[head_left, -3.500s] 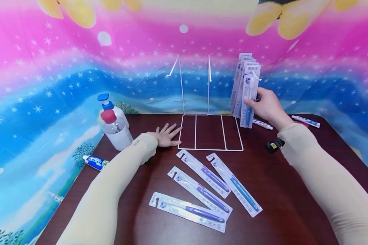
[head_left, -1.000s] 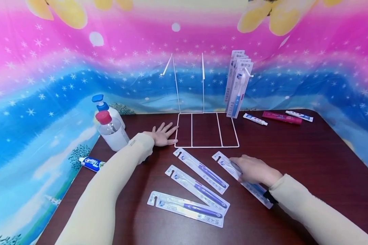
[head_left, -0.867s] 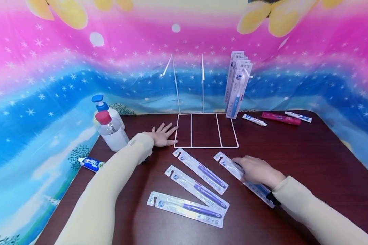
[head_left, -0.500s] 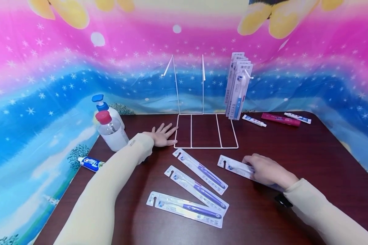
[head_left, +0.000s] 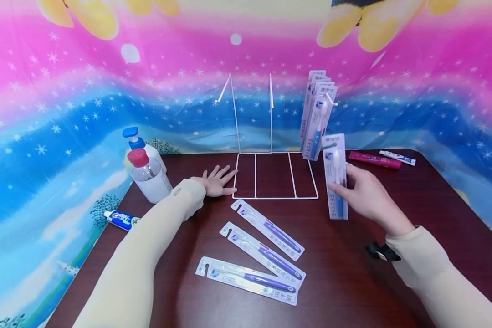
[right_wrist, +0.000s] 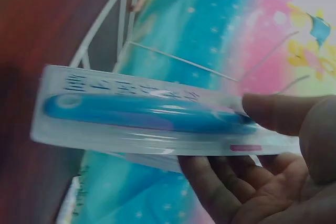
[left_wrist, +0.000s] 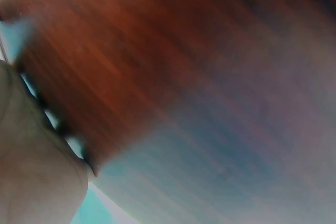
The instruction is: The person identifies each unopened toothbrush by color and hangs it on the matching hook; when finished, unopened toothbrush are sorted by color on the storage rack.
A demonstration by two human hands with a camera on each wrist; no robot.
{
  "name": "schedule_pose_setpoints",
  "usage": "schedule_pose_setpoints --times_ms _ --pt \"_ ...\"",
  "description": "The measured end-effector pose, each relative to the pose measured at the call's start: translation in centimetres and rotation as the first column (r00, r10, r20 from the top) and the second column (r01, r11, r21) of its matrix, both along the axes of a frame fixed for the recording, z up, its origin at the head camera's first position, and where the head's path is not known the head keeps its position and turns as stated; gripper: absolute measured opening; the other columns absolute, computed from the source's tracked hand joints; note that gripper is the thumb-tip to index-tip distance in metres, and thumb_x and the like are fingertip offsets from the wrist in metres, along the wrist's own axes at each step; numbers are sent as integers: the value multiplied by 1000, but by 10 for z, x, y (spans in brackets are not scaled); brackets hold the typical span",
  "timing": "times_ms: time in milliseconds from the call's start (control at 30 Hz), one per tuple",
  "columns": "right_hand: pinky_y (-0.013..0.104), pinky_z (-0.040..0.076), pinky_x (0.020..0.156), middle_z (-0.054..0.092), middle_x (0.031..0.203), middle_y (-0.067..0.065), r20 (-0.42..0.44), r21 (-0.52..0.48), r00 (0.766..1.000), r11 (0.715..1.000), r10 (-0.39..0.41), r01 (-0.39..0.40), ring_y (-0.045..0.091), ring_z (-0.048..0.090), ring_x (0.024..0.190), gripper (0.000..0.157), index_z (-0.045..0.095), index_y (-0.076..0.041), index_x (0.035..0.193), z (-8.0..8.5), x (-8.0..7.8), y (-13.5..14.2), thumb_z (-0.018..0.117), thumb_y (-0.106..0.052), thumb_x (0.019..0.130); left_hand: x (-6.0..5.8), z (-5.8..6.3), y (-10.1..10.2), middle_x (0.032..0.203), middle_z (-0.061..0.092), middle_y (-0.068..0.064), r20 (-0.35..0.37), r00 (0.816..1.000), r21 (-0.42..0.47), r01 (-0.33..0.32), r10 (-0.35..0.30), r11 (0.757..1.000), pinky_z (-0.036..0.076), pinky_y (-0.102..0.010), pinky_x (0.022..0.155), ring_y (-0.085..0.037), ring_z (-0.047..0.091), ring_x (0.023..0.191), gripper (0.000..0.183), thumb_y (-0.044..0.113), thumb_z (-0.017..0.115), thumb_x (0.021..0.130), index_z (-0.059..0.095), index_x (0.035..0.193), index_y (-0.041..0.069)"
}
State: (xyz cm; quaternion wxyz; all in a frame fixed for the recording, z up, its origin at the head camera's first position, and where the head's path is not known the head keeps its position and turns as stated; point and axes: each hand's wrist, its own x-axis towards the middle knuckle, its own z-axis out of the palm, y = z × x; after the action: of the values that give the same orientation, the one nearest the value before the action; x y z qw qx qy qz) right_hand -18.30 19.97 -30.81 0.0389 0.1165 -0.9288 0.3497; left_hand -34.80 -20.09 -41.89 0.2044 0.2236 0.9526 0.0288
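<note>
My right hand (head_left: 369, 193) holds a packaged toothbrush (head_left: 335, 175) upright above the table, thumb across its front. In the right wrist view the blue handle of that toothbrush (right_wrist: 142, 114) shows through the clear pack, between thumb and fingers. Flat beside the white wire rack (head_left: 276, 197), my left hand (head_left: 219, 181) rests with fingers spread, fingertips at the rack's left side. A row of packaged toothbrushes (head_left: 317, 123) hangs on the rack's right hook. Three packs with purple-handled toothbrushes (head_left: 266, 230) lie on the table in front.
The rack's left hook (head_left: 223, 89) and middle hook (head_left: 272, 91) carry nothing. At left stand a red-capped bottle (head_left: 151, 177) and a blue-pump bottle (head_left: 136, 136), near a blue toothpaste tube (head_left: 120, 218). A magenta tube (head_left: 375, 159) and a small white tube (head_left: 397, 157) lie back right.
My right hand left the hanging row, took the blue-handled toothbrush pack from the table, and raised it upright toward the rack's right side. The left hand has stayed in place.
</note>
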Motion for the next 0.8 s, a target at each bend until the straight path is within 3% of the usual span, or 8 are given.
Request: schedule_pose_setpoints --times_ms 167,367,800 --pt "53 47 78 54 125 17 -87 -88 996 996 -31 23 34 60 98 55 45 -11 136 23 -9 -8 60 -34 89 -1 -2 -1 153 -14 1 1 1000 -14 -7 7 1000 -5 -61 101 -30 -15 137 79 72 27 85 -8 146 36" --pt "54 46 80 54 125 16 -124 -132 992 991 -25 9 33 60 100 55 45 -13 137 42 -20 -15 60 -34 88 -4 -5 -2 152 -15 4 1 1000 -9 -15 15 1000 -5 -61 102 -28 -17 136 80 75 26 82 -8 145 40" --pt "52 48 77 53 126 15 -73 -124 995 991 -68 58 34 60 98 56 42 -15 139 47 -40 -18 58 -35 90 1 1 1 153 -13 0 4 1000 -27 -1 1 1000 -3 -60 102 -30 -15 137 78 71 26 86 -9 146 36"
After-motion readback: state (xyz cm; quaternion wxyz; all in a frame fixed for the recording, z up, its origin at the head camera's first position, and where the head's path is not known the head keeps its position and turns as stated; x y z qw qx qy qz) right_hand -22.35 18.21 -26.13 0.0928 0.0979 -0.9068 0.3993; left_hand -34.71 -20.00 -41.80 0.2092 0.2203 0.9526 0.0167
